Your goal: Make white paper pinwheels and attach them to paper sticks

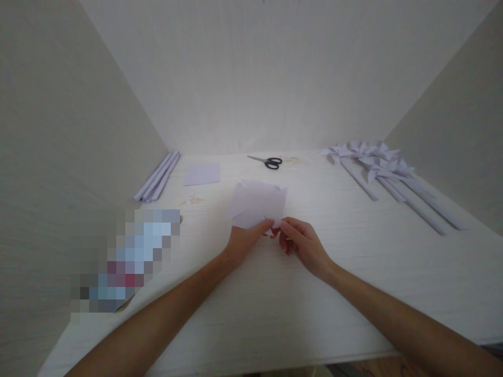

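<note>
Both hands meet over the middle of the white table [393, 272]. A piece of white paper [257, 204], cut and partly folded, is held up between them. My left hand [245, 242] pinches its near edge from below. My right hand [301, 242] grips the same near corner with its fingertips. The paper stands tilted above the tabletop, its far flaps spread toward the back.
Black-handled scissors [269, 161] lie at the back centre, a small white sheet [201, 174] to their left. Rolled paper sticks [159, 177] lie at the back left. Several finished paper pinwheels on sticks [387, 173] lie at the right. A blurred patch [126, 259] covers the left front.
</note>
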The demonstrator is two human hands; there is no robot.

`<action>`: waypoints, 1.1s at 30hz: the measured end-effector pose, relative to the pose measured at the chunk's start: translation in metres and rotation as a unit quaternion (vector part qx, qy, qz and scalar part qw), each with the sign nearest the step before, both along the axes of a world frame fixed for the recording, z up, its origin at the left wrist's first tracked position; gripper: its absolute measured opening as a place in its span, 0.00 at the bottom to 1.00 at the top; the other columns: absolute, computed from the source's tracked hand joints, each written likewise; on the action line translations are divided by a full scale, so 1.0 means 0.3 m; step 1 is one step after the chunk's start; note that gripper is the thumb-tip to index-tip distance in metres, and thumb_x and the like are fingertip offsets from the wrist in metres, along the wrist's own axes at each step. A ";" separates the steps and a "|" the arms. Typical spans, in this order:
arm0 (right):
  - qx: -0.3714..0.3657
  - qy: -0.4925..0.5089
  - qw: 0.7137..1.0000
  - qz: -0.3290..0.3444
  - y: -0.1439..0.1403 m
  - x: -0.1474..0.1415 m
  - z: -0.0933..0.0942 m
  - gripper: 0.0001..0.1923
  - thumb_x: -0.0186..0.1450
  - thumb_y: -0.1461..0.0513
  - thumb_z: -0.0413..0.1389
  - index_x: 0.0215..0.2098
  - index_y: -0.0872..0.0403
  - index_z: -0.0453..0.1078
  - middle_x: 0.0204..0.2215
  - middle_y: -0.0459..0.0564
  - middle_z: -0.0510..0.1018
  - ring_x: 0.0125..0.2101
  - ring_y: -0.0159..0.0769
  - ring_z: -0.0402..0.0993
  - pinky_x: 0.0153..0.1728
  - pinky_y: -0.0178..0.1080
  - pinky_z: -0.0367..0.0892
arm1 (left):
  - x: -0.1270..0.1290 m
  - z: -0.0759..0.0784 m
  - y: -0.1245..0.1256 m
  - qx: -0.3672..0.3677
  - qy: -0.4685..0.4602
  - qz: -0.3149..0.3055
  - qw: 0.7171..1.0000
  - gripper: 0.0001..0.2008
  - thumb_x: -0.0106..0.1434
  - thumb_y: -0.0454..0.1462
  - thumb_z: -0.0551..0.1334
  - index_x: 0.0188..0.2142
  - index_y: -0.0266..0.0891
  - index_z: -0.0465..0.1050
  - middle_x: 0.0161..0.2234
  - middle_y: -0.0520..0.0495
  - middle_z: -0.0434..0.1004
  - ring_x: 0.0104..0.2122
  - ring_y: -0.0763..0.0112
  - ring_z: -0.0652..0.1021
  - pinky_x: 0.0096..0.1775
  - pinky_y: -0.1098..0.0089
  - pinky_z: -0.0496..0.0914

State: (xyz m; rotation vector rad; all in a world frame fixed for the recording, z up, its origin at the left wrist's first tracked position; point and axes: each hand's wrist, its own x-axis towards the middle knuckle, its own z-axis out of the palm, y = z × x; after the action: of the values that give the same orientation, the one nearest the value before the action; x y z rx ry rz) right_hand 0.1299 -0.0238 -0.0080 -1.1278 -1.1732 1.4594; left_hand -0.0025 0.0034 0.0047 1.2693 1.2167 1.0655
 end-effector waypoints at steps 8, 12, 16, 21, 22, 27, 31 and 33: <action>-0.011 -0.003 1.000 0.003 0.002 -0.004 0.002 0.08 0.52 0.59 0.56 0.23 0.56 0.64 0.11 0.38 0.62 0.12 0.21 0.56 0.13 0.28 0.52 | 0.002 -0.010 0.000 -0.017 -0.004 0.042 0.999 0.06 0.43 0.37 0.63 0.22 0.38 0.69 0.25 0.51 0.74 0.28 0.73 0.72 0.34 0.72 0.66; -0.013 -0.001 1.000 -0.002 0.003 -0.003 -0.002 0.07 0.51 0.61 0.56 0.25 0.56 0.64 0.12 0.38 0.64 0.12 0.21 0.57 0.13 0.27 0.52 | 0.002 -0.023 0.010 -0.032 -0.016 0.059 0.998 0.08 0.42 0.38 0.64 0.23 0.38 0.69 0.26 0.50 0.74 0.27 0.72 0.72 0.34 0.70 0.66; -0.021 0.000 1.000 -0.012 0.005 -0.004 0.000 0.07 0.51 0.61 0.57 0.24 0.56 0.64 0.13 0.39 0.65 0.12 0.21 0.58 0.13 0.28 0.53 | 0.000 -0.022 0.011 -0.021 -0.023 0.046 0.998 0.07 0.43 0.38 0.64 0.23 0.38 0.69 0.26 0.51 0.74 0.27 0.72 0.72 0.34 0.70 0.67; -0.022 -0.011 1.000 -0.013 0.008 -0.007 0.004 0.07 0.51 0.61 0.56 0.22 0.57 0.64 0.12 0.39 0.64 0.12 0.21 0.57 0.13 0.28 0.53 | 0.003 -0.013 0.004 -0.031 -0.029 0.021 0.999 0.07 0.43 0.38 0.63 0.22 0.38 0.68 0.23 0.52 0.73 0.24 0.73 0.72 0.31 0.70 0.67; -0.021 -0.013 1.000 -0.013 0.008 -0.007 0.003 0.07 0.51 0.60 0.56 0.22 0.57 0.64 0.12 0.39 0.64 0.12 0.21 0.57 0.14 0.28 0.53 | 0.003 -0.012 0.004 -0.032 -0.033 0.020 0.999 0.07 0.43 0.38 0.63 0.22 0.38 0.68 0.22 0.52 0.73 0.24 0.73 0.72 0.30 0.70 0.67; -0.010 -0.016 1.000 -0.005 0.003 -0.004 0.001 0.08 0.52 0.60 0.56 0.22 0.57 0.65 0.13 0.39 0.64 0.12 0.21 0.57 0.14 0.28 0.52 | 0.002 -0.011 0.006 -0.034 -0.029 0.017 0.999 0.06 0.43 0.38 0.63 0.22 0.38 0.68 0.22 0.52 0.73 0.24 0.73 0.72 0.31 0.70 0.67; -0.005 -0.005 1.000 0.001 0.002 -0.001 0.002 0.08 0.51 0.59 0.57 0.22 0.57 0.65 0.14 0.40 0.66 0.12 0.20 0.57 0.13 0.28 0.52 | -0.002 -0.015 0.011 -0.025 -0.023 0.021 0.999 0.07 0.43 0.37 0.63 0.23 0.37 0.69 0.24 0.52 0.74 0.26 0.73 0.72 0.33 0.70 0.67; 0.000 -0.001 1.000 -0.001 0.004 -0.001 0.003 0.08 0.51 0.59 0.57 0.23 0.56 0.65 0.15 0.40 0.66 0.12 0.20 0.57 0.13 0.28 0.52 | -0.001 -0.020 0.013 -0.024 -0.030 0.024 0.999 0.07 0.43 0.37 0.64 0.23 0.37 0.69 0.26 0.51 0.74 0.26 0.73 0.72 0.34 0.70 0.67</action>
State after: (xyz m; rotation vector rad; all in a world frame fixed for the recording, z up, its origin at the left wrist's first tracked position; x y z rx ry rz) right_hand 0.1296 -0.0226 -0.0072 -1.1311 -1.1733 1.4568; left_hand -0.0029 0.0074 -0.0013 1.1686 1.2247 1.0959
